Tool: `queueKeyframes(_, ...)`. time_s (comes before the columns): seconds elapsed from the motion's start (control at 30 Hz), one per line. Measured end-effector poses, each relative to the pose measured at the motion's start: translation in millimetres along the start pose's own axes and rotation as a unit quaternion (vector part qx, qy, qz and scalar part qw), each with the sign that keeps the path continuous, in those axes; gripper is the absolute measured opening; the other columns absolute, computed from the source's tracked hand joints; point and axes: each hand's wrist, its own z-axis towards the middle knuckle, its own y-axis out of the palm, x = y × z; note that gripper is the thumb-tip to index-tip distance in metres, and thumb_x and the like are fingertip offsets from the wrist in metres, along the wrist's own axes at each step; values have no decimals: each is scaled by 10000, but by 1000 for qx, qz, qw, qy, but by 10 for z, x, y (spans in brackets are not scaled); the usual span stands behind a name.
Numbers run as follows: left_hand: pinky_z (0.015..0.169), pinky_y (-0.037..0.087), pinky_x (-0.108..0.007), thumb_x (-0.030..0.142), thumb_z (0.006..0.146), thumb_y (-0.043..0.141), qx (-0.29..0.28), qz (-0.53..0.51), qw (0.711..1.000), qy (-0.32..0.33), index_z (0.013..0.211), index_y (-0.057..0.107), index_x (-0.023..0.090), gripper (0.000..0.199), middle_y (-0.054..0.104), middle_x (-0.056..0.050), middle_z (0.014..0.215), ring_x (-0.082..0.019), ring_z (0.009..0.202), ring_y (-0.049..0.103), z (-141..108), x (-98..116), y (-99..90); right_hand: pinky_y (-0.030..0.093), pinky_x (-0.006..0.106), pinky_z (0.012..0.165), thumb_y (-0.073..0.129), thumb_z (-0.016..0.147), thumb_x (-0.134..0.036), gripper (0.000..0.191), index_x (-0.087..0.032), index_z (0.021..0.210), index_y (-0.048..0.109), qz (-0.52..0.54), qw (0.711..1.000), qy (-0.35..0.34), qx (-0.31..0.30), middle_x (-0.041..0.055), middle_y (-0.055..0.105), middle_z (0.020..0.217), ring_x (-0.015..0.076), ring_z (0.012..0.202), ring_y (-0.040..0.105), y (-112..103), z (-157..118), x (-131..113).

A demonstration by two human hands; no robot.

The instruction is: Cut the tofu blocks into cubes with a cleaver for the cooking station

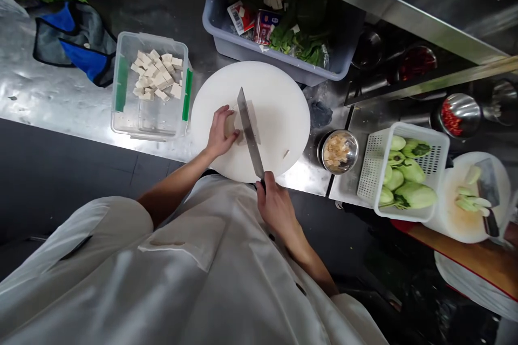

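Observation:
A round white cutting board (279, 86) lies in front of me. On it is a pale white block (240, 125), with the cleaver (251, 135) standing over or in its right part. My left hand (221, 132) rests curled against the block's left side, fingertips on it. My right hand (275, 199) is closed round the handle of the cleaver near the board's front edge. A small sliver (286, 153) lies at the board's right. To the left, a clear plastic container (156, 121) holds white cubes (157, 74). Whether the blade touches the board cannot be made out.
Behind the board stands a grey bin (259, 54) with greens and packets. At right are a metal bowl (338, 152), a white basket (441, 143) of green vegetables, and another board (451, 221) with a knife. A blue-grey cloth (87, 56) lies left, under a metal shelf's reach at upper right.

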Motion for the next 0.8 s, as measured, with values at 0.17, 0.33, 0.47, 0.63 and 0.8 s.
queueKeyframes(0.17,1243,338,-560,723,847,662,1,19,1000,25,1337,569,232,699,459,-166,1528,-364,1477,395,48,-44,57,283,293,592,352,1069,-290,161,-184,1115,464,-30,1000,-5,-5,83,721,853,238,720,682,3,-7,-13)
queueKeyframes(0.33,1210,375,-590,690,916,590,6,50,995,82,1331,547,236,616,459,-169,1512,-355,1462,414,50,-115,86,282,288,591,370,1076,-278,145,-181,1128,464,-54,998,-6,-10,76,724,859,228,733,688,-2,-5,-49)
queueKeyframes(0.47,1191,402,-594,686,929,571,4,72,993,89,1359,528,245,619,448,-171,1514,-352,1456,419,39,-133,96,284,287,587,381,1079,-277,156,-175,1159,467,-64,998,-4,-10,85,727,877,229,737,689,-5,-18,-72)
queueKeyframes(0.63,1172,421,-605,713,923,559,0,84,992,91,1385,517,252,654,451,-174,1488,-363,1436,435,48,-144,103,289,287,585,395,1076,-261,123,-179,1130,468,-66,998,7,-17,88,725,877,229,741,688,-10,-19,-92)
queueKeyframes(0.8,1163,430,-592,696,928,565,6,72,992,104,1398,511,250,651,442,-174,1493,-367,1425,441,46,-165,113,290,286,586,403,1075,-252,106,-180,1128,458,-65,998,15,-21,86,722,869,224,743,689,-4,-7,-127)
